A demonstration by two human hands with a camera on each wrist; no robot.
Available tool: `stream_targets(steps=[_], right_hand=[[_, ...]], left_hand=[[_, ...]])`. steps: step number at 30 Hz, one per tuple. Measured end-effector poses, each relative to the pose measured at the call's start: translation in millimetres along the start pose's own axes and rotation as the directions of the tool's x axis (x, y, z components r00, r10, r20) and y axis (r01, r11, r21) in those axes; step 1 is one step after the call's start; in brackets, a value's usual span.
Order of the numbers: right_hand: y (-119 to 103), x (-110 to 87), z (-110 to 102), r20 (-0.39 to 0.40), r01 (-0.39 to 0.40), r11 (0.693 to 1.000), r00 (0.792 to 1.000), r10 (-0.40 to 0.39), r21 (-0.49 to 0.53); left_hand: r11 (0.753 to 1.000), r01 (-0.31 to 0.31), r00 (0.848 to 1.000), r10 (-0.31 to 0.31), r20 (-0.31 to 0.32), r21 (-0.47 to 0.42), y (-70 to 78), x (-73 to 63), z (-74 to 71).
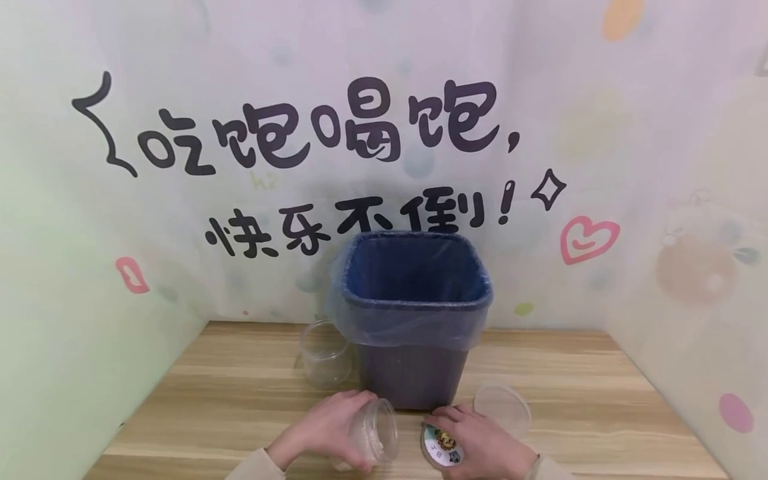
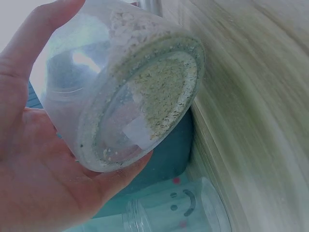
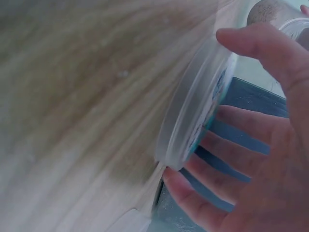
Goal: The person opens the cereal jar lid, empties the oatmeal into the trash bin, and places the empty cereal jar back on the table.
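My left hand (image 1: 330,427) grips a clear plastic jar (image 1: 377,433) round its side, its mouth tilted to the right. Pale, flaky crumbs (image 2: 166,89) lie against the base and lower wall of that jar in the left wrist view. On the table, my right hand (image 1: 483,445) holds a round lid (image 1: 438,450) with a cartoon label. The thumb is at one edge of this lid and the other fingers spread along the far edge, as the right wrist view shows. Partly under the right hand's side, a second, clear lid (image 1: 504,408) lies flat.
A blue bin (image 1: 414,373) with a clear liner folded over its rim stands behind both hands. Left of it is another clear jar (image 1: 327,360), marked with a smiling face in the left wrist view. A printed backdrop (image 1: 270,67) rises behind the wooden table (image 1: 198,400).
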State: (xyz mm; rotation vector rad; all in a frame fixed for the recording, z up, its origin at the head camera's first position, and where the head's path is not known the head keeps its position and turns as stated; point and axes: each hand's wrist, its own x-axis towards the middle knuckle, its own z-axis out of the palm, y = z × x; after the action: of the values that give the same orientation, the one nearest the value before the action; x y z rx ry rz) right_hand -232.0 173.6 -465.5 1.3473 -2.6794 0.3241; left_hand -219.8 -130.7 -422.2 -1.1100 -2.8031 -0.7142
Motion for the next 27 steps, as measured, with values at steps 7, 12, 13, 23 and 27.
stream_targets(steps=[7, 12, 13, 23, 27], right_hand=[[4, -3.9, -1, 0.033, -0.002, 1.000, 0.999, 0.001, 0.027], [15, -8.4, -15, -0.004, 0.001, 1.000, 1.000, -0.001, 0.008], [19, -9.8, -19, -0.035, 0.013, 1.000, 0.999, -0.014, -0.018], [69, -13.2, -91, -0.038, -0.154, 0.987, 0.987, 0.156, 0.049], [88, -2.2, -128, -0.093, -0.194, 0.977, 0.975, 0.202, 0.086]], left_hand=[[1.000, 0.016, 1.000, -0.016, -0.010, -0.015, -1.3, -6.7, -0.9], [1.000, 0.022, 0.999, -0.023, -0.046, -0.018, -3.8, -10.0, -1.2], [1.000, 0.021, 0.998, -0.021, -0.052, -0.017, -4.5, -10.5, -1.4], [0.999, 0.013, 0.991, -0.017, -0.131, -0.030, -14.1, -17.8, -3.0], [1.000, -0.006, 0.987, 0.001, -0.162, -0.030, -19.2, -20.3, -3.6]])
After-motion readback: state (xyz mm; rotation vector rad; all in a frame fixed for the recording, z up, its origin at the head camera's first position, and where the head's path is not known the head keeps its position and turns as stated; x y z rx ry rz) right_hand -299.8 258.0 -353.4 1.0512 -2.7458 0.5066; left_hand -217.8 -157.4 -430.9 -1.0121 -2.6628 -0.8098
